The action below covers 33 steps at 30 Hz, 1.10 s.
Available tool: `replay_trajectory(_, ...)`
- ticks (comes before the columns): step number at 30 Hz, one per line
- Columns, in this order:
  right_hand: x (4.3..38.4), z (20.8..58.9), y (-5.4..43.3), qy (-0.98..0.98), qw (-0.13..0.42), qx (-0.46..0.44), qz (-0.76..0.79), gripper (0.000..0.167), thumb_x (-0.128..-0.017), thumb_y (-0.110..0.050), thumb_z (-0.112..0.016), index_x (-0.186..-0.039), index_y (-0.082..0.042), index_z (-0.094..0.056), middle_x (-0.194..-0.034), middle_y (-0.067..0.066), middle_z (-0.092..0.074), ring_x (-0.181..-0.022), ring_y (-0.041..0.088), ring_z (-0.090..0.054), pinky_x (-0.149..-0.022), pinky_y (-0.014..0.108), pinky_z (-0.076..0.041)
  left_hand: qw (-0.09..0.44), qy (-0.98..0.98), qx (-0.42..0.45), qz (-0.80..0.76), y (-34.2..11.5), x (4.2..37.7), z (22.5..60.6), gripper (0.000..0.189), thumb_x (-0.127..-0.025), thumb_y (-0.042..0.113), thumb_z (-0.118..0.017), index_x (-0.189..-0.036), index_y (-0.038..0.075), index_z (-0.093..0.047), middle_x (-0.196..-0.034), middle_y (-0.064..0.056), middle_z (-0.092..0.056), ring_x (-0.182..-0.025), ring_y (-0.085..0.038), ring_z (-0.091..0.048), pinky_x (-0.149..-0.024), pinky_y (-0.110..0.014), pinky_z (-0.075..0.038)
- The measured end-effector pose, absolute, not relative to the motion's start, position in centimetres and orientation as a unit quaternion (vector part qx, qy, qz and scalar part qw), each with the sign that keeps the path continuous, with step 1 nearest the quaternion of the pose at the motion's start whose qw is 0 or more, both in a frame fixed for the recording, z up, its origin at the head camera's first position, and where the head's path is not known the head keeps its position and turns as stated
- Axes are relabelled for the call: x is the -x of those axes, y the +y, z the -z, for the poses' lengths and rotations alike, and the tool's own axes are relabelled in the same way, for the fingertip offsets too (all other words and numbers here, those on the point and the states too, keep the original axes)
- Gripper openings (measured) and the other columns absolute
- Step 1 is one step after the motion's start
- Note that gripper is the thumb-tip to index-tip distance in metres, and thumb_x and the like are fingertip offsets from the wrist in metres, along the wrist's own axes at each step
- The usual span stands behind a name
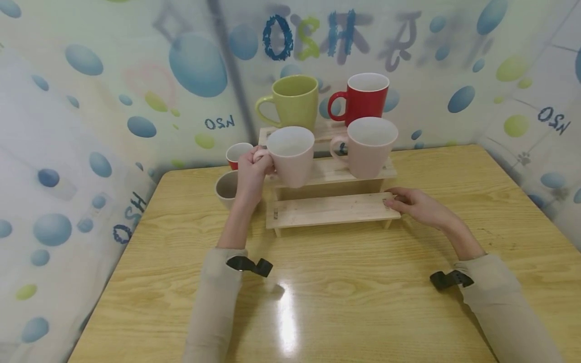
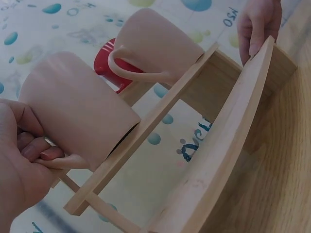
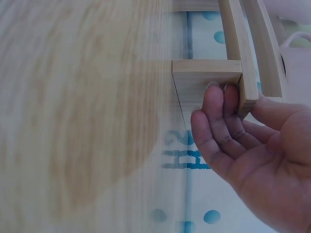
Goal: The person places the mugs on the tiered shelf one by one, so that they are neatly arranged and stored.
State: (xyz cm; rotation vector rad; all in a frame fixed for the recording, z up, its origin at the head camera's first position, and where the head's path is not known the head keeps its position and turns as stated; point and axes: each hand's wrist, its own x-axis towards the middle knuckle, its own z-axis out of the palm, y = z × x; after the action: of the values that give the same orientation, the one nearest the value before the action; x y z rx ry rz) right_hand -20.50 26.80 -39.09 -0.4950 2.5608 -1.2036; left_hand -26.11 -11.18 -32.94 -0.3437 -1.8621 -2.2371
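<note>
A three-tier wooden rack (image 1: 333,210) stands on the table. My left hand (image 1: 252,169) grips the handle of a pale pink mug (image 1: 294,164), which is at the left of the middle shelf; in the left wrist view the base of that mug (image 2: 80,109) is at the shelf's edge, slightly tilted. My right hand (image 1: 419,205) holds the right end of the lowest shelf, thumb above and fingers curled beneath, as the right wrist view shows. A second pale pink mug (image 1: 369,148) stands at the right of the middle shelf. On the top shelf are a green mug (image 1: 297,103) and a red mug (image 1: 366,101).
Left of the rack, a grey-brown cup (image 1: 225,190) and a small red cup (image 1: 238,154) with a white inside stand on the wooden table (image 1: 345,302). A patterned curtain-like sheet (image 1: 190,121) encloses the back and sides.
</note>
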Motion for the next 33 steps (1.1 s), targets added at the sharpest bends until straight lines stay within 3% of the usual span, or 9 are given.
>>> replay_trajectory(6,20.5,39.0,26.8,0.883,0.136,0.168,0.416,0.06,-0.107,-0.025,-0.05,-0.148,0.014,-0.032,-0.134,0.033,-0.054,-0.121,0.042,-0.055,-0.096,0.054,-0.047,0.081,-0.636,0.138,0.755,-11.2,27.1,32.9,0.03,-0.087,-0.003,-0.05,-0.064,0.013,-0.04,-0.059,0.003,-0.038,-0.058,-0.012,-0.045,-0.059,-0.026,-0.047)
replay_trajectory(24,20.5,39.0,26.8,0.882,0.134,0.167,0.419,0.058,-0.107,-0.025,-0.051,-0.147,0.014,-0.034,-0.135,0.032,-0.054,-0.121,0.042,-0.056,-0.096,0.054,-0.048,0.064,-0.613,0.152,0.773,-10.8,28.1,33.1,0.03,-0.085,-0.005,-0.049,-0.063,0.013,-0.039,-0.057,0.003,-0.036,-0.055,-0.011,-0.047,-0.058,-0.026,-0.049)
replay_trajectory(33,20.5,39.1,26.8,0.881,0.132,0.171,0.42,0.057,-0.107,-0.023,-0.05,-0.147,0.014,-0.034,-0.131,0.03,-0.058,-0.115,0.038,-0.058,-0.093,0.051,-0.049,0.062,-0.612,0.152,0.773,-10.6,28.1,32.9,0.031,-0.083,-0.006,-0.049,-0.062,0.014,-0.038,-0.056,0.004,-0.035,-0.056,-0.01,-0.041,-0.057,-0.026,-0.044)
